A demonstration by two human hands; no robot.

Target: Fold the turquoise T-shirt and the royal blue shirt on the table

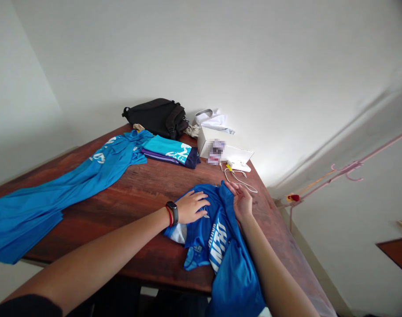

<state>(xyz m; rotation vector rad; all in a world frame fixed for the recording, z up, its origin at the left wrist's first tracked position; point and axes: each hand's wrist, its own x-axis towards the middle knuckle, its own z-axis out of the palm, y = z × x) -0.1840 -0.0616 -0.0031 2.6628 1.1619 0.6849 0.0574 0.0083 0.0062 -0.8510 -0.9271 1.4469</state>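
A blue sports shirt (234,259) with white lettering lies partly folded at the table's front, its lower part hanging over the edge. My left hand (189,208) rests flat on the shirt with its fingers spread. At the shirt's right side, my right hand (243,202) has its fingers closed at the edge of the fabric; the fingertips are partly hidden by the cloth. Another blue shirt (85,176) lies stretched out along the table's left side. Beside its far end is a folded stack of clothes (169,150), turquoise on top with purple and navy below.
On the wooden table (128,189), a black bag (154,115) stands at the back. Right of it are a white box (205,141), a white cloth item (214,119) and a white cable (240,181). A pink rack with hooks (348,167) stands right of the table.
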